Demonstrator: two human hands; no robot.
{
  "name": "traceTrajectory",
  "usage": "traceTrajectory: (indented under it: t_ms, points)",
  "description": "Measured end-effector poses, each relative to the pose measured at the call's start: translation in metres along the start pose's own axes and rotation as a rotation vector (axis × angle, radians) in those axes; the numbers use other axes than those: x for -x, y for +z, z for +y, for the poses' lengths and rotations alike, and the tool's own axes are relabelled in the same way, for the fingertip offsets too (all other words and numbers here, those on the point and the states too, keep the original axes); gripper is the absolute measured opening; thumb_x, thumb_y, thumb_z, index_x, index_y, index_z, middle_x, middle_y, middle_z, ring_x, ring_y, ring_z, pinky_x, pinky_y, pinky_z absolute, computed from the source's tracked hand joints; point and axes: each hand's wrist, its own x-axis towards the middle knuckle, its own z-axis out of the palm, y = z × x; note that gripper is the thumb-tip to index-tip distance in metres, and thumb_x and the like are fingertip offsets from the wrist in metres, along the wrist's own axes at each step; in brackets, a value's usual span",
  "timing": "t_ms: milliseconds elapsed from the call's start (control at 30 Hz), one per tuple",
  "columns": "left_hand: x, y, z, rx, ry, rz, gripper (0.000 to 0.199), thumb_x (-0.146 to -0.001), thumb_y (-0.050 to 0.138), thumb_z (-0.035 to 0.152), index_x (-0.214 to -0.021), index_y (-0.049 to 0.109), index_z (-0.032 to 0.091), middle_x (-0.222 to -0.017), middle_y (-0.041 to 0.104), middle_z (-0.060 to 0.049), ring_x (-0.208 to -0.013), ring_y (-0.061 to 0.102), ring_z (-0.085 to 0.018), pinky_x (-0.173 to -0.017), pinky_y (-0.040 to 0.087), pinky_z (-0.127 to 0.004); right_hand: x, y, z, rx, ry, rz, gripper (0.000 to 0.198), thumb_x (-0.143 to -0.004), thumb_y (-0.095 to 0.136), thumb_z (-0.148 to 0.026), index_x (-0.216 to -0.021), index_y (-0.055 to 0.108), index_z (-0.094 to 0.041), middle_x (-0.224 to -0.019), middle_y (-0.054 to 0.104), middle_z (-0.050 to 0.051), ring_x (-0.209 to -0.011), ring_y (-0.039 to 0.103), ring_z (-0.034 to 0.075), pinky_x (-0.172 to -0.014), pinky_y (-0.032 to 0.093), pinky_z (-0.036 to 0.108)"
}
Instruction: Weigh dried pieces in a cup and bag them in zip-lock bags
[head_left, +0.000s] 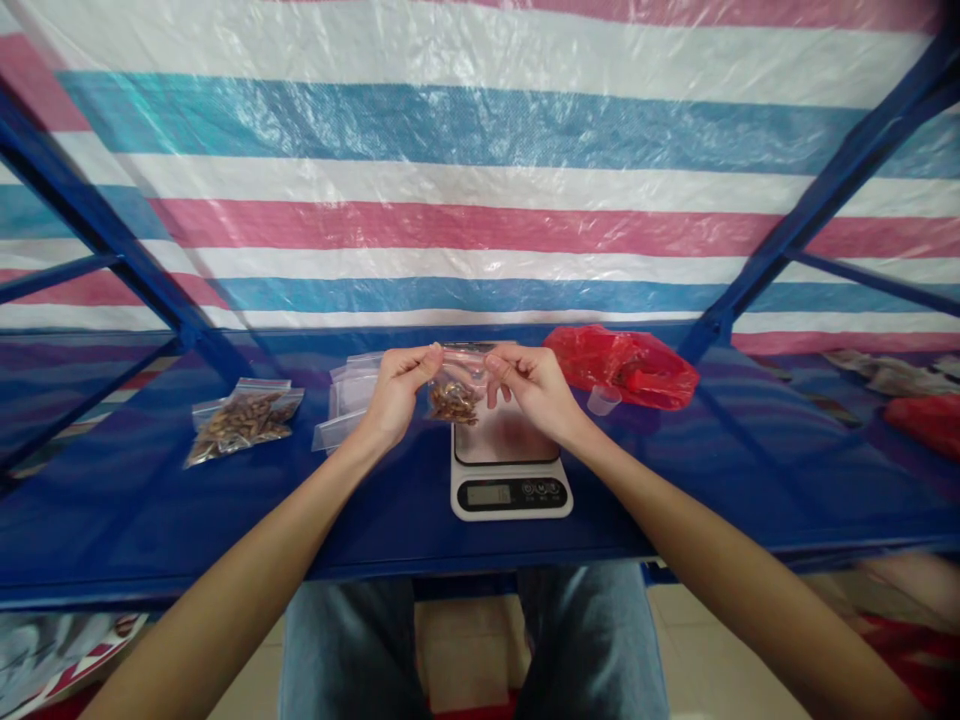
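At the left, filled zip bags [244, 422] are lying overlapped on the blue shelf [375, 545], and just right of them flat clear bags [346, 395] are lying in a loose stack. The left hand [401, 390] is pinching a top corner of the small clear bag [454, 398] between thumb and fingers; this bag is hanging over the back left part of the white scale [463, 500], its brown pieces gathering low and to the left. The right hand [532, 385] is pinching the other top corner, its lower fingers hanging curled above the plate. Further right, a small clear cup [604, 400] is resting near a red plastic bag [622, 362]. As a judgement, pieces could be spilling over the scale if the mouth is gaping and 1 of the 2 pinches is slipping; a seal pressed unevenly could be leaving a gap, and a low bag could be brushing the plate and upsetting the reading. The hands are hiding the plate's back, the display [489, 494] is too faint to read, and I cannot tell whether the bag is sealed or touching the scale. At the right edge, a blurred shape, perhaps another person's arm [919, 582], is being cut off.
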Motion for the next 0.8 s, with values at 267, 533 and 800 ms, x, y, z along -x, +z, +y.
traceTrajectory:
  t_ms: [267,533,800]
  points:
    - [-0.005,-0.063,0.041,-0.044,0.008,0.405,0.038,-0.094,0.070,0.049,-0.071,0.069,0.019,-0.053,0.066,0.000,-0.041,0.057,-0.014,-0.040,0.041,-0.026,-0.005,-0.021,0.004,0.084,0.016,0.204,0.048,-0.103,0.058,-0.059,-0.111,0.075,-0.015,-0.064,0.071,0.001,-0.046,0.057,0.013,-0.047,0.039,0.026]
    - [0.043,-0.196,0.051,-1.104,0.173,0.563,0.012,-0.092,0.074,0.031,-0.088,0.073,0.019,-0.071,0.066,0.002,-0.063,0.057,-0.014,-0.059,0.036,-0.028,-0.003,-0.024,0.009,0.283,-0.036,0.176,0.041,-0.106,0.055,-0.052,-0.114,0.075,-0.017,-0.062,0.065,-0.003,-0.048,0.053,0.011,-0.052,0.042,0.026]
    - [0.037,-0.187,0.042,-1.762,0.287,0.245,0.027,-0.097,0.053,0.028,-0.117,0.071,0.020,-0.103,0.069,-0.015,-0.096,0.060,-0.037,-0.071,0.039,-0.044,0.012,-0.036,-0.021,0.508,-0.216,0.443,0.027,-0.107,0.055,-0.035,-0.116,0.077,-0.022,-0.068,0.067,-0.002,-0.057,0.061,0.014,-0.058,0.048,0.028]
